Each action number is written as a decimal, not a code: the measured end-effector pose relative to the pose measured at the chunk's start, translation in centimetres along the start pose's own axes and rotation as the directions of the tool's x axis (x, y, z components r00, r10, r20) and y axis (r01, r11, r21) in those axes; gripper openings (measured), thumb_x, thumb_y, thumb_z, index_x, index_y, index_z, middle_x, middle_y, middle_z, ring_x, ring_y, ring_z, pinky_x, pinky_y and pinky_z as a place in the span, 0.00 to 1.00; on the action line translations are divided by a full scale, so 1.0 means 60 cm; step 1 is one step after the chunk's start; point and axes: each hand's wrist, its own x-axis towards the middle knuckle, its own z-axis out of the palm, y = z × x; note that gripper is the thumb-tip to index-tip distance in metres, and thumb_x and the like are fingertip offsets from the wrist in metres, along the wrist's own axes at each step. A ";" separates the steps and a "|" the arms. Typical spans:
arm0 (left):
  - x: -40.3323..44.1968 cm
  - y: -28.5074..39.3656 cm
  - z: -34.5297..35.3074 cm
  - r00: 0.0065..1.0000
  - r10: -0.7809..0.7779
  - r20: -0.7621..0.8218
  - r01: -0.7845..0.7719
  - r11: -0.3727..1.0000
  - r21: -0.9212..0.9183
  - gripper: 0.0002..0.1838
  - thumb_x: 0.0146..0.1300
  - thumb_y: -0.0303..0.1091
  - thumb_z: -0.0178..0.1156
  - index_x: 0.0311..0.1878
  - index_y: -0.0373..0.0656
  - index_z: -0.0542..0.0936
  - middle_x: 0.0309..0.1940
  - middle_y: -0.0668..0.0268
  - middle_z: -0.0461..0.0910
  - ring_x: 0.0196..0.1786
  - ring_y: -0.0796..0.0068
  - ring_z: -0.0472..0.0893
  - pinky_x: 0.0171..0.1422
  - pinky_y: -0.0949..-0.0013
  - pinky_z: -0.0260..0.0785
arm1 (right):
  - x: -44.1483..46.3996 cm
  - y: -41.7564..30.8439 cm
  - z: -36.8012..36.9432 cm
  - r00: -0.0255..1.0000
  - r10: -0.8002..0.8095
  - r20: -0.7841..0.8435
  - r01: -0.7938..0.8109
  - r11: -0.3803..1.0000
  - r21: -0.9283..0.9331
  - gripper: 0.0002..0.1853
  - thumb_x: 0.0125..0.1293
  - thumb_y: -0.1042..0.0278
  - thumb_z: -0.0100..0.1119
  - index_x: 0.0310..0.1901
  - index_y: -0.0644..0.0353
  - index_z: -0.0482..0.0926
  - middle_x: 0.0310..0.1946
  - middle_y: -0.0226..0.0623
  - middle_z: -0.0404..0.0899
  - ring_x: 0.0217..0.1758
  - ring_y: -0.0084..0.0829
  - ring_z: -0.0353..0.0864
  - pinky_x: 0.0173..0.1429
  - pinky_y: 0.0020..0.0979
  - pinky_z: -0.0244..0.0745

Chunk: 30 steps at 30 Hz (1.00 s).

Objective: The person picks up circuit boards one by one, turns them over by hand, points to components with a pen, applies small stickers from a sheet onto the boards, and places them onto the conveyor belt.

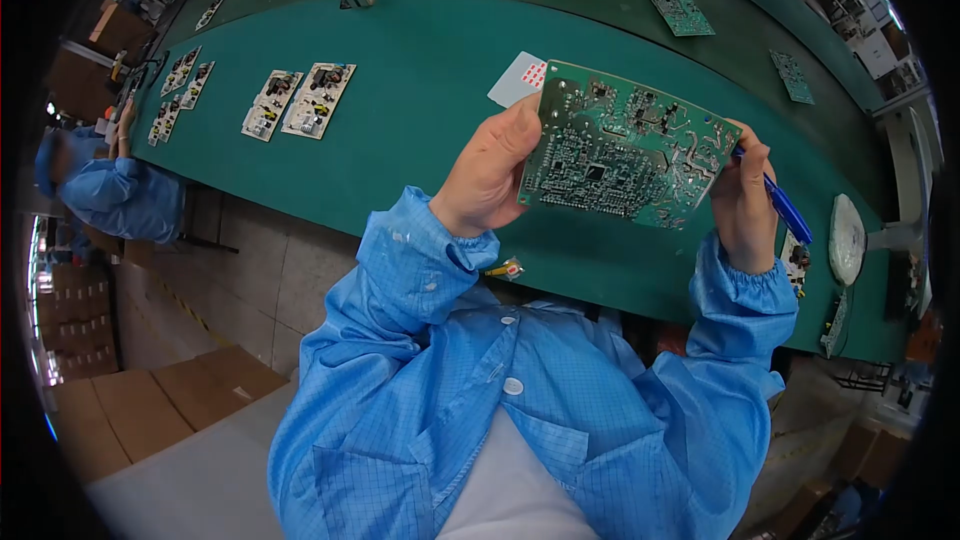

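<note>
A green circuit board (630,155) is held up above the green table, its soldered side facing me. My left hand (490,165) grips the board's left edge, thumb on the near face. At the right edge, my right hand (745,195) holds the board and also has a blue pen (787,210) tucked in it, slanting down to the right. The right fingers are partly hidden behind the board. Behind the board's upper left corner lies a white sheet with red stickers (525,78).
Several populated boards (318,100) lie on the green table (420,60) to the left. More green boards (680,12) rest on the line beyond. A round white-rimmed object (847,240) stands at right. A co-worker in blue (120,185) sits at far left. Cardboard boxes (150,405) are lower left.
</note>
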 end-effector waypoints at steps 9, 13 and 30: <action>0.005 0.002 -0.005 1.000 -0.012 -0.014 0.012 0.999 0.043 0.28 0.70 0.44 0.47 0.66 0.37 0.59 0.58 0.59 0.71 0.56 0.71 0.75 0.59 0.66 0.71 | 0.005 -0.022 0.050 0.997 0.012 -0.075 -0.033 0.958 -0.286 0.20 0.60 0.68 0.63 0.51 0.65 0.71 0.39 0.33 0.80 0.44 0.22 0.76 0.52 0.23 0.68; 0.007 0.005 -0.014 0.998 -0.004 0.065 -0.012 0.971 0.240 0.31 0.68 0.47 0.50 0.67 0.37 0.60 0.60 0.57 0.68 0.61 0.68 0.70 0.65 0.65 0.63 | 0.004 -0.018 0.038 0.996 0.036 -0.086 -0.064 0.936 -0.346 0.17 0.58 0.72 0.64 0.48 0.65 0.72 0.39 0.33 0.80 0.43 0.21 0.77 0.49 0.22 0.70; 0.048 -0.006 -0.042 0.878 0.477 -0.024 -0.298 0.587 0.753 0.31 0.66 0.31 0.52 0.71 0.45 0.55 0.72 0.53 0.46 0.73 0.59 0.53 0.70 0.62 0.53 | 0.038 0.028 0.022 0.603 -0.754 0.259 0.641 0.265 -0.721 0.14 0.52 0.81 0.63 0.41 0.61 0.75 0.43 0.45 0.81 0.46 0.39 0.80 0.51 0.34 0.71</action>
